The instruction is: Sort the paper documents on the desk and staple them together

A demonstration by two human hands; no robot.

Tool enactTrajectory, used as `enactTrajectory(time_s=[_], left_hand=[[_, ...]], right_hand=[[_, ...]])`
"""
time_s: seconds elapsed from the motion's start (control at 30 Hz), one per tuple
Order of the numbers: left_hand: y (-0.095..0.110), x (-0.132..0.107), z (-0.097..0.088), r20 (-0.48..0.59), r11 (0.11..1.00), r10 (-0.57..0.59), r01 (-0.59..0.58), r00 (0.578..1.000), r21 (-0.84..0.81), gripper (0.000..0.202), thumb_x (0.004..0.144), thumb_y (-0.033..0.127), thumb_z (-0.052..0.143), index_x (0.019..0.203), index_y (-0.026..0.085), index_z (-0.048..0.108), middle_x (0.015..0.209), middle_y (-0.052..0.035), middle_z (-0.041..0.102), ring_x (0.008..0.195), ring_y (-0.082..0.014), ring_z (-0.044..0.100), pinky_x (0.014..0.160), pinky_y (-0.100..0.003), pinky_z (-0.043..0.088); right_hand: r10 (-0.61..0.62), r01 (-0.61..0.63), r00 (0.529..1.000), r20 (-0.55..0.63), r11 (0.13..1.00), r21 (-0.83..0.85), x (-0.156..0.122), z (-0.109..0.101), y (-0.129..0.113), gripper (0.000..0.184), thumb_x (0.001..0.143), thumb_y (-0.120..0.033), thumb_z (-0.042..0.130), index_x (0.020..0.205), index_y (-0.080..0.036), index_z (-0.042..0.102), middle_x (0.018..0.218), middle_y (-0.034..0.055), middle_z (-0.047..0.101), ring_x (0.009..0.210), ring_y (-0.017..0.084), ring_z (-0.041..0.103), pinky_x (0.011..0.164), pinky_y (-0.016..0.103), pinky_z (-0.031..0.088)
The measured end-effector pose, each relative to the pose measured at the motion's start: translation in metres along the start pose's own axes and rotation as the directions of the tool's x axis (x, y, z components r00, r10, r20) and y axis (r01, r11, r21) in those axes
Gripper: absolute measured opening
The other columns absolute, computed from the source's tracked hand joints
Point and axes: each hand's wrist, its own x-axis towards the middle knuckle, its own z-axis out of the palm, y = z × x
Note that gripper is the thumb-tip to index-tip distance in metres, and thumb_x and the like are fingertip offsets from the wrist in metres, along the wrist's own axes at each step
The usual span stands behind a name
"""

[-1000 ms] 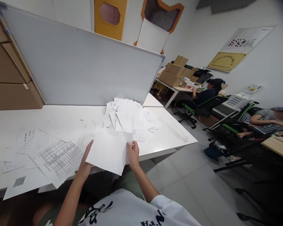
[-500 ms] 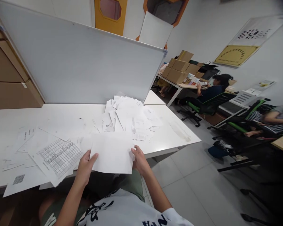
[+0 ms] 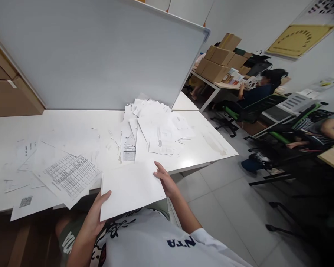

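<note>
A blank white sheet of paper (image 3: 132,191) is held between my two hands in front of my body, over the table's front edge. My left hand (image 3: 96,207) grips its left side, thumb on top and fingers hidden beneath. At the opposite side, my right hand (image 3: 164,180) pinches the edge with the thumb over the paper. Beyond the sheet lies a loose heap of papers (image 3: 163,126), some printed. To the left, a sheet with a printed grid (image 3: 72,176) rests on other papers, near a page with a QR code (image 3: 26,201).
A whiteboard (image 3: 105,55) stands along the back of the white table (image 3: 72,126). Cardboard boxes (image 3: 13,96) are at the left. Across the room, a person (image 3: 256,89) sits by stacked boxes (image 3: 219,57); another person's arm (image 3: 332,129) shows at the right.
The sheet has come closer to my body and tilted, its left end lower. My left hand has moved down. The view has dipped, and more of a printed page shows by the heap.
</note>
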Motion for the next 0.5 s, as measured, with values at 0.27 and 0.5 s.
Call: enactTrajectory(time_s=[0.27,0.5], left_hand=[[0.009,-0.002,-0.007,-0.017,0.952,0.265,-0.259,0.964,0.165,0.089,0.064,0.037,0.072,0.147,0.034,0.041,0.143,-0.001,0.056,0.124,-0.0326,0.057,0.094,-0.04,0.056],[0.003,0.004,-0.022,-0.008,0.942,0.183,-0.173,0.983,0.288,0.074,0.074,0.047,0.065,0.145,0.041,0.042,0.138,0.0024,0.059,0.127,-0.0361,0.054,0.102,-0.047,0.052]], right_hand=[[0.005,-0.012,0.993,0.115,0.998,0.061,0.009,0.007,-0.002,0.057,0.067,-0.036,0.069,0.122,-0.024,0.061,0.114,0.0049,0.069,0.1,0.026,0.065,0.089,0.037,0.049],[-0.158,0.148,0.987,0.025,0.961,0.233,0.022,0.026,0.003,0.052,0.073,-0.044,0.07,0.12,-0.025,0.059,0.133,0.0056,0.062,0.108,0.023,0.062,0.09,0.034,0.048]])
